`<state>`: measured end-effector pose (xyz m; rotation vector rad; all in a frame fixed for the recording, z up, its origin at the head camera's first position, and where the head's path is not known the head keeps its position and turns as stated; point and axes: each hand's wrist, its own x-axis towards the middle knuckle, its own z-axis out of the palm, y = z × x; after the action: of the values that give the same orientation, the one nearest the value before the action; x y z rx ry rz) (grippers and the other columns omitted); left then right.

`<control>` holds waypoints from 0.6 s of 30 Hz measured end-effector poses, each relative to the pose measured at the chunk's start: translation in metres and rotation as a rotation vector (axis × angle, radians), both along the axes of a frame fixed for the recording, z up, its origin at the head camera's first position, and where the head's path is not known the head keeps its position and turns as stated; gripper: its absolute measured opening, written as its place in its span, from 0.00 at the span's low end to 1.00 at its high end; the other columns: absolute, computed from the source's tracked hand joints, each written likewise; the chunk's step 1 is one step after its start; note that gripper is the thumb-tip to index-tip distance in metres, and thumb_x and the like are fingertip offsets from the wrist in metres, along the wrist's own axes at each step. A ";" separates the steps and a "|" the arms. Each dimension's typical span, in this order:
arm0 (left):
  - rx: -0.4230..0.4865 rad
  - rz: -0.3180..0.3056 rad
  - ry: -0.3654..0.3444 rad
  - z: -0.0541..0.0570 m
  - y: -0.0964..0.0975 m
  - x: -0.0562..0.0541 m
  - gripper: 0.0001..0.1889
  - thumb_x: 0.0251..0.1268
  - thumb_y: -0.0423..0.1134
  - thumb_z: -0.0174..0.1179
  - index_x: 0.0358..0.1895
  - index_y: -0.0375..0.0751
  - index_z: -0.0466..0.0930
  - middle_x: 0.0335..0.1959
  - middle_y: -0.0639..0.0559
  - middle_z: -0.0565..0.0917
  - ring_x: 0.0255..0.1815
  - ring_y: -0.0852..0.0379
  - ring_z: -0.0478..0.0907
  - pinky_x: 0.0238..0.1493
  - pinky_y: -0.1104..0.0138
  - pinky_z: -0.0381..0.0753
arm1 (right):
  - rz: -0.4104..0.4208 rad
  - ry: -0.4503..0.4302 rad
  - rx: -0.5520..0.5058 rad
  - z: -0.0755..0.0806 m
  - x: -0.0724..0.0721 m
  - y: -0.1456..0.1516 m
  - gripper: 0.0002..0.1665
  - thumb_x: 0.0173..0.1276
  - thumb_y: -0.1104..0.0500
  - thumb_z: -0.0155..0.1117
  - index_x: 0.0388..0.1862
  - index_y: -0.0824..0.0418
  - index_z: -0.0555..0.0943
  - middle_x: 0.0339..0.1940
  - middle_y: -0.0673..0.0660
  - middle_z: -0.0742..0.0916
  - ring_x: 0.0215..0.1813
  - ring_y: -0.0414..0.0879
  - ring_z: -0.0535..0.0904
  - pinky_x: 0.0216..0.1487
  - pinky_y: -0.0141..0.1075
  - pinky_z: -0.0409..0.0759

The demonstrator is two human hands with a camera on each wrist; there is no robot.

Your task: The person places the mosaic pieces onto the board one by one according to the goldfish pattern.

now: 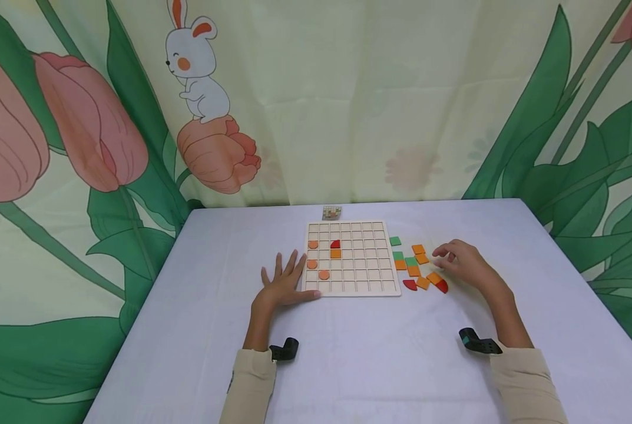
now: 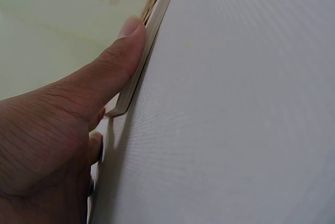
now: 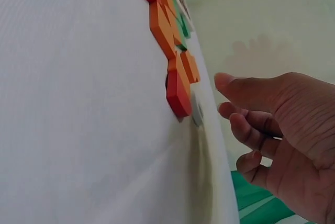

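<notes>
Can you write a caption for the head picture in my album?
Left hand touching the grid board, right hand near orange, green and red pieces.

head view down at board (image 1: 366, 259), wrists close-up

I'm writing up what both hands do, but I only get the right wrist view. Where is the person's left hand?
Observer: The left hand rests at the near left corner of the grid board, its thumb on the near edge.
Operator: I catch only a sliver of that board. Which pieces lie on it?
Observer: Three round orange discs, a red quarter-circle and an orange square.
Operator: Anything past its far side?
Observer: Yes, a small patterned item just beyond the far edge; it's too small to tell what it is.
</notes>
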<state>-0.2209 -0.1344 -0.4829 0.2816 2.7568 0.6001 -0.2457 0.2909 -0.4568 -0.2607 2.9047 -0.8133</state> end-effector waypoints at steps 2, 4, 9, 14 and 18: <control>-0.007 -0.002 -0.007 0.000 0.000 -0.001 0.56 0.53 0.71 0.61 0.80 0.54 0.41 0.81 0.51 0.37 0.78 0.41 0.21 0.66 0.33 0.23 | 0.009 -0.005 0.008 -0.003 0.001 0.005 0.15 0.67 0.60 0.66 0.49 0.68 0.81 0.43 0.65 0.80 0.40 0.53 0.74 0.41 0.41 0.82; -0.015 -0.004 -0.011 -0.002 0.000 -0.002 0.56 0.53 0.72 0.60 0.80 0.55 0.40 0.81 0.51 0.36 0.78 0.41 0.21 0.66 0.33 0.23 | 0.014 -0.010 0.011 -0.007 0.003 0.009 0.15 0.67 0.61 0.65 0.50 0.68 0.81 0.43 0.64 0.80 0.41 0.53 0.75 0.43 0.43 0.82; -0.021 -0.002 -0.016 -0.004 -0.001 -0.003 0.57 0.53 0.73 0.60 0.80 0.57 0.39 0.81 0.53 0.35 0.77 0.42 0.20 0.66 0.34 0.23 | 0.021 -0.026 0.009 -0.011 0.007 0.017 0.16 0.67 0.62 0.66 0.51 0.68 0.81 0.42 0.63 0.80 0.41 0.53 0.75 0.43 0.43 0.81; -0.001 0.006 -0.022 -0.003 0.000 -0.003 0.57 0.52 0.72 0.61 0.80 0.55 0.40 0.81 0.52 0.36 0.78 0.41 0.21 0.66 0.33 0.23 | 0.024 -0.026 0.008 -0.012 0.009 0.020 0.18 0.66 0.63 0.67 0.53 0.66 0.80 0.43 0.63 0.80 0.42 0.54 0.75 0.44 0.45 0.81; -0.015 0.011 -0.019 -0.004 0.000 -0.003 0.57 0.52 0.73 0.60 0.80 0.56 0.40 0.81 0.52 0.36 0.77 0.42 0.20 0.66 0.33 0.22 | 0.024 -0.017 0.002 -0.015 0.008 0.019 0.17 0.66 0.64 0.66 0.54 0.63 0.82 0.42 0.63 0.79 0.42 0.54 0.77 0.45 0.47 0.82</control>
<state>-0.2242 -0.1346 -0.4873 0.2561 2.7450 0.5818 -0.2376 0.3095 -0.4713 -0.2868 2.8806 -0.8044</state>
